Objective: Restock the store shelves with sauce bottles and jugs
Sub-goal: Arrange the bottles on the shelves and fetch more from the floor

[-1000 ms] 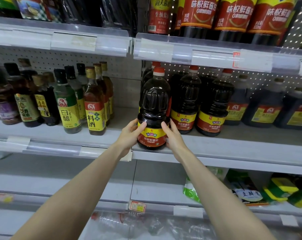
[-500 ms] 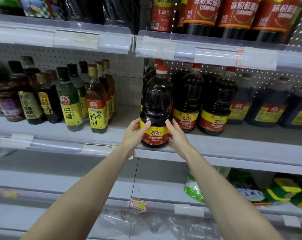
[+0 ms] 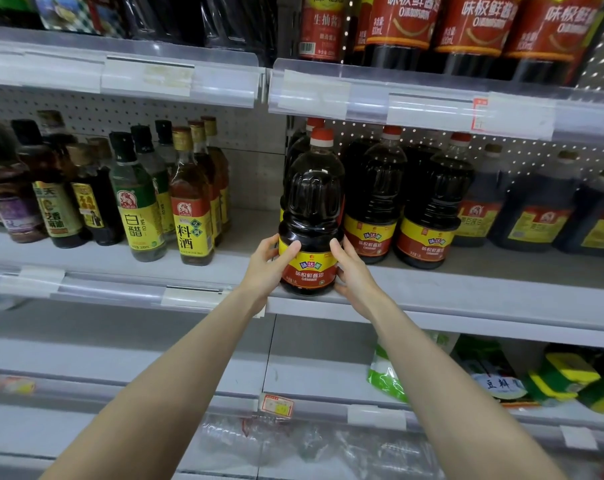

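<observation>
Two hands are gripping a dark sauce jug (image 3: 311,209) at the front of the middle shelf (image 3: 484,299).
The left hand (image 3: 267,270) and right hand (image 3: 356,275) are curling round its yellow-and-red label from either side, each grip holding the jug, which is standing upright. A rear jug (image 3: 295,157) is standing directly behind it, a matching jug (image 3: 375,202) is crowding its right side, and a cooking-wine bottle (image 3: 191,206) is standing apart on the left.

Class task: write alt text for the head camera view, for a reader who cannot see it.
A left hand and right hand grip a large dark soy sauce jug with a red cap, upright at the front edge of a grey store shelf. Matching jugs stand to its right, slim glass bottles to its left.
</observation>
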A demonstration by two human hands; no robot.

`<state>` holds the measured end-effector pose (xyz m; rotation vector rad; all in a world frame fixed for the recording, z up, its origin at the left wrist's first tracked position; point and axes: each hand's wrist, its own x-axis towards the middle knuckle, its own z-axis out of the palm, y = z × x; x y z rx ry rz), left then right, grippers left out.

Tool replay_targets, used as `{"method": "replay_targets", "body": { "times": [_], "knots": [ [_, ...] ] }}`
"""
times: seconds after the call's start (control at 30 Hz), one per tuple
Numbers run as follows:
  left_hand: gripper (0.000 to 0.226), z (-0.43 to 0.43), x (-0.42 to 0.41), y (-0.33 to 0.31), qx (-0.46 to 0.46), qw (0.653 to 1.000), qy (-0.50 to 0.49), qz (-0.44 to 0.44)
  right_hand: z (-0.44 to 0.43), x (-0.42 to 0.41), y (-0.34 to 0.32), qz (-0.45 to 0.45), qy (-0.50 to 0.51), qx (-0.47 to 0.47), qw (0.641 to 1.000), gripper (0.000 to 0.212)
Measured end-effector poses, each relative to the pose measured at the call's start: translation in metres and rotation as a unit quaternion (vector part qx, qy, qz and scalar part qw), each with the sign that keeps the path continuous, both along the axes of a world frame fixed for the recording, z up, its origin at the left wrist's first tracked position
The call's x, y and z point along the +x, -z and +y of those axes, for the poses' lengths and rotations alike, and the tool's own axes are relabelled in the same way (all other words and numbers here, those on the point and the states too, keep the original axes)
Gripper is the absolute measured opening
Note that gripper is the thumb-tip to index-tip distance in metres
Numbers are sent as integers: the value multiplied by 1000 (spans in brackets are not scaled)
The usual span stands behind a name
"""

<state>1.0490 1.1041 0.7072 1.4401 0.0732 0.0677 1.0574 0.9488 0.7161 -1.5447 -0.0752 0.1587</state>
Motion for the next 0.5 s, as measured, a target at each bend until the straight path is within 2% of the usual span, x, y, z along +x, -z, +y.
{"method": "replay_targets", "body": {
  "times": [0.5],
  "knots": [
    [55, -9, -35, -11, 68, 996, -41, 30, -14, -19, 3, 10, 44, -44, 998, 63]
  ]
}}
